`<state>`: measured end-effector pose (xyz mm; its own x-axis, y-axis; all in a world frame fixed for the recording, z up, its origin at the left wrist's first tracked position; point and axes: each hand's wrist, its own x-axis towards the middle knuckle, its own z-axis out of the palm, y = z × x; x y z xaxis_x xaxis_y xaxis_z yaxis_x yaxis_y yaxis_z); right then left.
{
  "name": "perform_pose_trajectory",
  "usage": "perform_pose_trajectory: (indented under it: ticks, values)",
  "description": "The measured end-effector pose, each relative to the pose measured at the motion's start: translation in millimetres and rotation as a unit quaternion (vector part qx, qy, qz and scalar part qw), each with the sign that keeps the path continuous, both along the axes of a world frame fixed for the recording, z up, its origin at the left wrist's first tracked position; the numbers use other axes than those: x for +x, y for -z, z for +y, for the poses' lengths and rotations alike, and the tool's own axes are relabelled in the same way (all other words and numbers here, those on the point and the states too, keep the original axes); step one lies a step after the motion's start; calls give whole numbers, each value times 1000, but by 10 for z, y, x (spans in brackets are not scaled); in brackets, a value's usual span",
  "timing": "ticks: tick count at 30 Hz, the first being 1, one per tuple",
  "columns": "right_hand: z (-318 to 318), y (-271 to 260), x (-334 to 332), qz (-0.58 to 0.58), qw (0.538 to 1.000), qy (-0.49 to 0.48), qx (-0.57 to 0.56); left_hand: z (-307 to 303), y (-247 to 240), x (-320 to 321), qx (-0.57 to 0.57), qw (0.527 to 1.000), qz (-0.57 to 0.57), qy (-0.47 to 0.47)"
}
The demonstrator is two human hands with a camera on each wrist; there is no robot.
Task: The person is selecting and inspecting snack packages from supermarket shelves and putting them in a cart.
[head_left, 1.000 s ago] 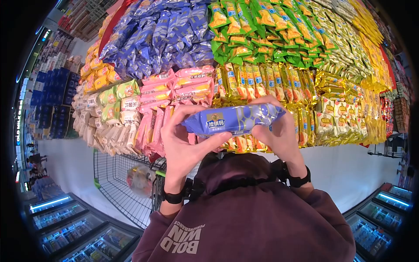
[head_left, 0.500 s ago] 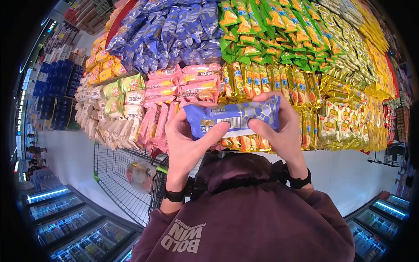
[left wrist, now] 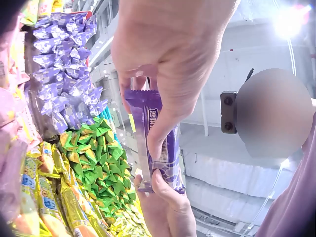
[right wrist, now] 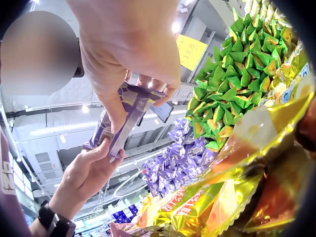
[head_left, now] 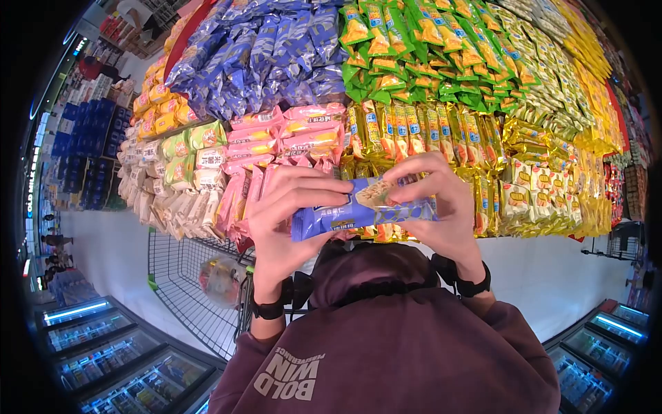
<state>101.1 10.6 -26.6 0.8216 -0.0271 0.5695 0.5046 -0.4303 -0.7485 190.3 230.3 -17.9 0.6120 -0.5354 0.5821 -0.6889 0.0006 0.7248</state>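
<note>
A blue-purple snack packet is held between both hands above the display, its front with a food picture facing up in the head view. The left hand grips its left end, fingers over the top edge and thumb beneath. At the other end the right hand pinches it with fingers and thumb. From the left wrist view, the packet hangs between the two thumbs, with its back partly covered by the left hand. The right wrist view shows the packet under the right hand.
Beyond the hands lie piles of blue packets, green packets, pink packets and gold packets. A wire shopping cart holding a bag stands at the lower left. Glass-topped freezers line the lower corners.
The packet has turned from its barcode side to its pictured side, and tilts slightly, left end lower. The left fingers have moved over its top; both hands still hold it.
</note>
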Motion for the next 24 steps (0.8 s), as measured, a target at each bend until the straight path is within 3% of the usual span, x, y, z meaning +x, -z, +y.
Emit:
perform_pose_trajectory:
  ticks: [11, 14, 20, 24]
  values:
    - [26, -199, -21, 19, 998, 26, -62, 92, -66, -2, 10, 997, -66, -30]
    - [-10, -131, -19, 21, 990, -6, -137, 80, -32, -7, 33, 995, -90, -19]
    - [-40, -95, -17, -1, 987, 42, -158, 42, -169, -78, 126, 983, -110, -82]
    - [-81, -60, -22, -16, 984, 49, -169, 32, -140, -60, 158, 970, -170, -72]
